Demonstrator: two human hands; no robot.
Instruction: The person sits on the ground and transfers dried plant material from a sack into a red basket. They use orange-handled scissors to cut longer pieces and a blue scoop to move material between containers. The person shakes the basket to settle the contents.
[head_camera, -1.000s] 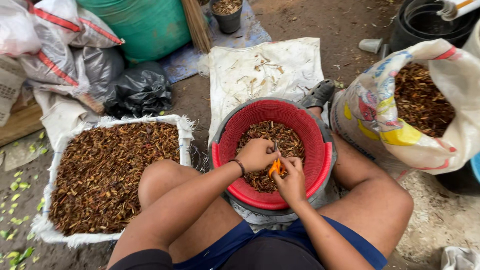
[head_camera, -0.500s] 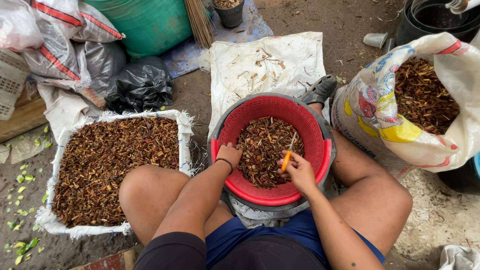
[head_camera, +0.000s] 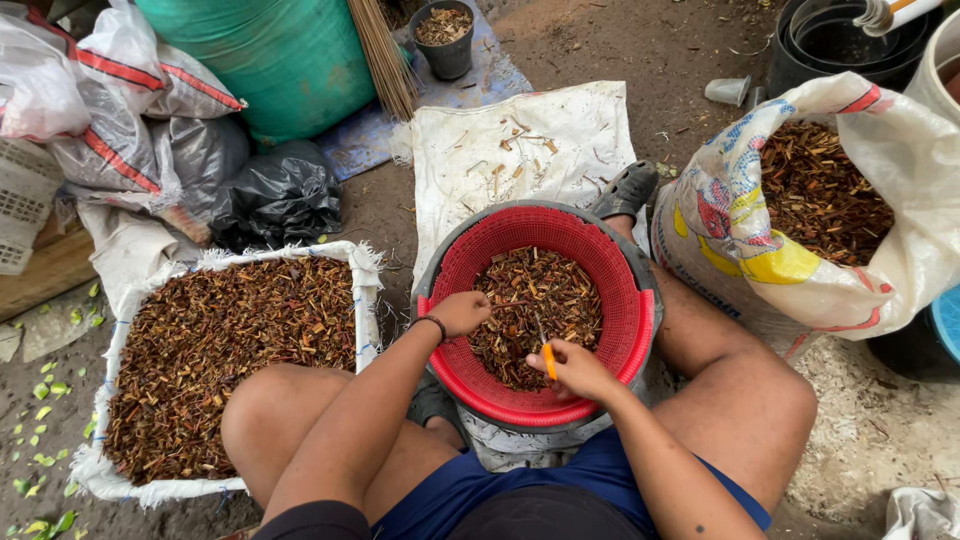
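We see that our left hand (head_camera: 462, 312) has left the right hand and moved to the near-left edge of the pile (head_camera: 535, 310) in the red basket (head_camera: 610, 250), fingers curled onto the brown bits; a second ago both hands met over the middle. Our right hand (head_camera: 578, 368) has drawn back to the near rim, closed on a small orange tool (head_camera: 549, 361). So we judge one piece done, another being picked. Tray (head_camera: 345, 255) left, sack (head_camera: 740, 250) right.

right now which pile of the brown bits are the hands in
The one in the red basket between the knees; both the left hand and right hand are over it, not the sack or tray piles.
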